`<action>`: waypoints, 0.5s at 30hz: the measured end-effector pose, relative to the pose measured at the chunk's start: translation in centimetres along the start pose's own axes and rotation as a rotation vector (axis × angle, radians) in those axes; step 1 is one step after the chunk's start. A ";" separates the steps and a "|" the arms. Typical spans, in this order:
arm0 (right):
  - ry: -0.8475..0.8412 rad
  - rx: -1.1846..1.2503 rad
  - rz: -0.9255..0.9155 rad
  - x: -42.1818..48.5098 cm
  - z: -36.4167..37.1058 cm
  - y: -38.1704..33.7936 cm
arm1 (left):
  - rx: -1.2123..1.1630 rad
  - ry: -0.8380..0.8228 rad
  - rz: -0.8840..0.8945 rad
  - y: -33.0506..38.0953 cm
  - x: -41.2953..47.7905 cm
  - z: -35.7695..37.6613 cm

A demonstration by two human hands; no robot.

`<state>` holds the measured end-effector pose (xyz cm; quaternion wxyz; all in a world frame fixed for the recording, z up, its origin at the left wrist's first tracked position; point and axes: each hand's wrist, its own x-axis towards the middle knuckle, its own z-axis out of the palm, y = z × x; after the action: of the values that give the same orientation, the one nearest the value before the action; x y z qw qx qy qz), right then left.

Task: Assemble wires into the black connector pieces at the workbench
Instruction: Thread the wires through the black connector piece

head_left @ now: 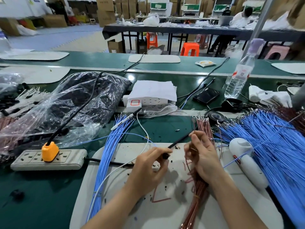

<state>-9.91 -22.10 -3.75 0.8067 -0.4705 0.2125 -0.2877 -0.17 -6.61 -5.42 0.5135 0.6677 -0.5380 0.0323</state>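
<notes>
My left hand grips a black connector piece with a thin black cable running up and right from it. My right hand pinches a brown wire between thumb and fingers, just right of the connector. Under that hand a bundle of brown wires lies on the grey mat. A bundle of blue wires lies on the mat's left side. Both hands hover above the mat, a short gap apart.
A large fan of blue wires covers the right. A white power strip with an orange plug sits left, behind it a plastic bag of black parts. A water bottle, phone and white device stand nearby.
</notes>
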 end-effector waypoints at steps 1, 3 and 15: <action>0.023 0.088 -0.011 0.1 -0.1 -0.1 | -0.006 0.002 -0.007 0.0 0.0 0.1; 0.032 0.196 -0.006 0.2 -0.1 -0.2 | -0.023 0.015 -0.052 0.2 0.4 0.3; -0.030 -0.560 -0.375 -0.1 1.1 1.9 | -0.090 0.119 -0.032 -0.4 2.3 0.3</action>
<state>-8.84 -20.55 -4.88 0.5821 -0.7090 0.1809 -0.3547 0.98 -8.45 -4.48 0.5746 0.6494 -0.4966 0.0395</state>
